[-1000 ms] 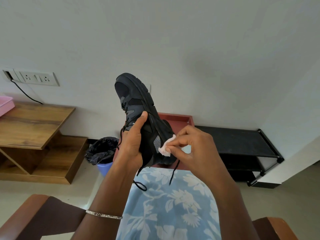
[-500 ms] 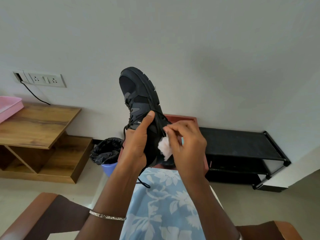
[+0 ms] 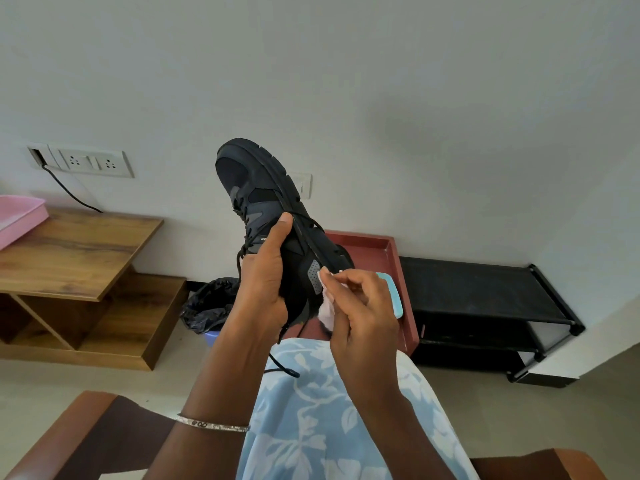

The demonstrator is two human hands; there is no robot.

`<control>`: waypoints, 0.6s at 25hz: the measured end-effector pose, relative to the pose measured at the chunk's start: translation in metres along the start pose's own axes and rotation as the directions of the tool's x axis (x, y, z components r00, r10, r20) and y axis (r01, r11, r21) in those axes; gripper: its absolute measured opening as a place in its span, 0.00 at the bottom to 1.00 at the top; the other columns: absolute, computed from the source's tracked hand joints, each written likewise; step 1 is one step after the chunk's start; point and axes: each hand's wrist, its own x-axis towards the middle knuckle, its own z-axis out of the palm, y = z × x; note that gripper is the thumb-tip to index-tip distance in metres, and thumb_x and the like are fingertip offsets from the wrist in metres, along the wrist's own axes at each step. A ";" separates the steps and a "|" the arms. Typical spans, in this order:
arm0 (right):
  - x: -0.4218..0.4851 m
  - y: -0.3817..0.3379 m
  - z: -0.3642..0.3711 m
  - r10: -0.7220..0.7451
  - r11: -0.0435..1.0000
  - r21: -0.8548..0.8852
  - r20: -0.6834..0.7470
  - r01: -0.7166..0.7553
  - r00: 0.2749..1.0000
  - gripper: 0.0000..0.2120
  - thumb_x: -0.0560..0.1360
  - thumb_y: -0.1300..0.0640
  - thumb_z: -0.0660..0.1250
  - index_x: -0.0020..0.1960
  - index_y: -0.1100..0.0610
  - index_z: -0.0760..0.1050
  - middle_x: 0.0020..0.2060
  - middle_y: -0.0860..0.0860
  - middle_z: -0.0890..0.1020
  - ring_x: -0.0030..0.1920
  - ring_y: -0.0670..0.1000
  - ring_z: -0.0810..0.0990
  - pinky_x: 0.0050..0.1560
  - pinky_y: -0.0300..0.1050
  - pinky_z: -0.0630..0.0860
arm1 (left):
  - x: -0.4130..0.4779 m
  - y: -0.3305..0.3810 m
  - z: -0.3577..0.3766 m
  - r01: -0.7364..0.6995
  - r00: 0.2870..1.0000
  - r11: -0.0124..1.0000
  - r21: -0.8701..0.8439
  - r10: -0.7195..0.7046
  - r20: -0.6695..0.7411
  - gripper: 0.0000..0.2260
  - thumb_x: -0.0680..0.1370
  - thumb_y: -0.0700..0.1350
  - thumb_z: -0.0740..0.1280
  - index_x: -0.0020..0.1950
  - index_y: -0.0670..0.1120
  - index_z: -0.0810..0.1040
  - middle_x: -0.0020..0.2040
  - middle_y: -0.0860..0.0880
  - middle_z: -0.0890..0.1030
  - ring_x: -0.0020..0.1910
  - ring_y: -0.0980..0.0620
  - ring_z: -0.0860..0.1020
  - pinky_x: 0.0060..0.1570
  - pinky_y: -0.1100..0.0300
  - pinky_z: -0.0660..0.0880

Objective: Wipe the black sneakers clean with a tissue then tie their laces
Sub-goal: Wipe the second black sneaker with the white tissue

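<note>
Head view: left hand (image 3: 263, 289) grips one black sneaker (image 3: 263, 188) at mid-body, thumb laid along its side, toe raised toward the wall, heel low above the lap. Right hand (image 3: 363, 320) pinches a crumpled tissue (image 3: 325, 311) in curled fingers against the heel quarter. Laces (image 3: 291, 373) hang untied, one end trailing onto the blue floral cloth (image 3: 329, 410).

Risks, as judged: the one-handed hold may let the shoe twist under wiping pressure; the small wad may shred or slip from the pinch; the dangling lace may catch the wiping hand. Second sneaker not in view.

Small white lettering (image 3: 264, 238) beside the thumb is too small to read; no other writing legible.
</note>
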 end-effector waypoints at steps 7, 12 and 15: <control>0.069 0.001 0.005 0.120 0.991 0.050 0.094 -0.125 0.988 0.07 0.79 0.60 0.69 0.55 0.58 0.83 0.51 0.52 0.83 0.50 0.48 0.81 0.52 0.38 0.79 | -0.015 -0.015 0.006 0.069 0.994 0.998 0.011 -0.070 0.088 0.09 0.77 0.48 0.72 0.54 0.44 0.84 0.52 0.40 0.86 0.47 0.44 0.86 0.51 0.44 0.82; 0.028 -0.011 -0.012 0.112 0.993 -0.042 0.052 -0.110 0.992 0.07 0.79 0.61 0.69 0.55 0.56 0.84 0.48 0.49 0.83 0.50 0.50 0.77 0.53 0.28 0.67 | -0.006 -0.009 0.000 0.080 0.995 0.997 0.014 -0.080 0.053 0.15 0.73 0.50 0.76 0.55 0.42 0.84 0.52 0.38 0.86 0.53 0.38 0.84 0.58 0.40 0.79; 0.002 -0.013 -0.013 0.135 0.988 -0.072 -0.003 -0.135 0.991 0.10 0.80 0.55 0.67 0.55 0.56 0.84 0.48 0.49 0.82 0.50 0.48 0.78 0.50 0.33 0.74 | -0.003 -0.008 -0.001 0.017 1.000 0.999 0.032 -0.018 0.015 0.13 0.74 0.50 0.75 0.55 0.44 0.83 0.50 0.40 0.86 0.49 0.40 0.86 0.53 0.44 0.82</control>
